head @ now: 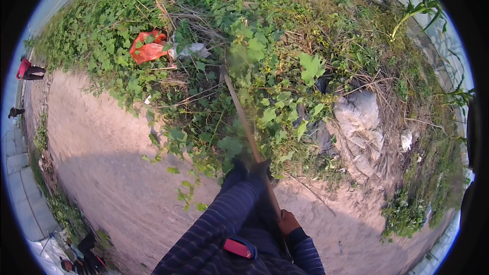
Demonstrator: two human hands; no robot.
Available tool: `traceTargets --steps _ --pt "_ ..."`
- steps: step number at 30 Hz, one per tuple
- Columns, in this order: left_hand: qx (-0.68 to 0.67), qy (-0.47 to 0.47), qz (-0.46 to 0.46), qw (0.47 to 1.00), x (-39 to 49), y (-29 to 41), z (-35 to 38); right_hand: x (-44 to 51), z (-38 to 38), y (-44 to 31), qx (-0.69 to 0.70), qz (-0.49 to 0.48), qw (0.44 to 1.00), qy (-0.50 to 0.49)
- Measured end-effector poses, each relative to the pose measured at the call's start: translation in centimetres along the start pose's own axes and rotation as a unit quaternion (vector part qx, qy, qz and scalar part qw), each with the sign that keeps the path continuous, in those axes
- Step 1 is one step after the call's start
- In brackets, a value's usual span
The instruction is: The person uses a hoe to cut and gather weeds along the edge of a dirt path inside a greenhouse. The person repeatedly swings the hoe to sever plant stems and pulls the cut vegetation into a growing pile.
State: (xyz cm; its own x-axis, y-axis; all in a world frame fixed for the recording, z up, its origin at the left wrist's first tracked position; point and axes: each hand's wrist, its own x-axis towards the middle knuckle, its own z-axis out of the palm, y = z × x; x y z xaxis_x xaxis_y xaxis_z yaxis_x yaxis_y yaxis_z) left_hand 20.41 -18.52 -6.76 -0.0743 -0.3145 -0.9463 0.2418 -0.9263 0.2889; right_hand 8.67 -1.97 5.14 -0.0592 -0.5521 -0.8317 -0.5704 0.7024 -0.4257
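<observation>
My right hand (289, 222) is closed around a long wooden pole (244, 122). From there the pole runs up past my legs into the leafy vines (267, 84), where its far end (223, 69) is blurred among stems. My left arm, in a striped dark sleeve (225, 210), reaches forward to the pole at mid-length. At its end is a dark, blurred shape touching the pole; my left hand cannot be made out there. A red-and-black object (238, 248) shows at my front. An orange-red plastic bag (149, 47) lies on the vines beside a whitish plastic piece (191, 50).
Bare packed ground (114, 160) stretches to the left. A grey, dirty sheet or sack (359, 122) lies right of the vines, near dry stalks and a white scrap (406, 139). People (32, 70) are at the far left and lower left (86, 256). Corn plants (416, 9) stand upper right.
</observation>
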Motion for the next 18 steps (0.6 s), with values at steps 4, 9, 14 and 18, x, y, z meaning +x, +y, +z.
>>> traceTargets --steps 4,9,14,18 --pt "0.042 -0.019 0.049 0.998 -2.4 -0.4 0.8 -5.8 -2.0 0.7 0.003 0.06 0.998 -0.034" --pt "-0.041 -0.021 0.024 0.999 -2.6 -1.3 2.1 -11.4 -3.0 2.9 0.061 0.101 0.992 -0.033" --pt "-0.067 0.011 0.01 0.998 0.4 -2.3 1.1 -8.6 -1.8 3.1 -0.008 0.035 0.999 0.014" --pt "-0.05 0.025 0.038 0.998 0.9 -1.1 -0.6 -6.4 -0.1 3.5 -0.039 0.022 0.999 0.027"
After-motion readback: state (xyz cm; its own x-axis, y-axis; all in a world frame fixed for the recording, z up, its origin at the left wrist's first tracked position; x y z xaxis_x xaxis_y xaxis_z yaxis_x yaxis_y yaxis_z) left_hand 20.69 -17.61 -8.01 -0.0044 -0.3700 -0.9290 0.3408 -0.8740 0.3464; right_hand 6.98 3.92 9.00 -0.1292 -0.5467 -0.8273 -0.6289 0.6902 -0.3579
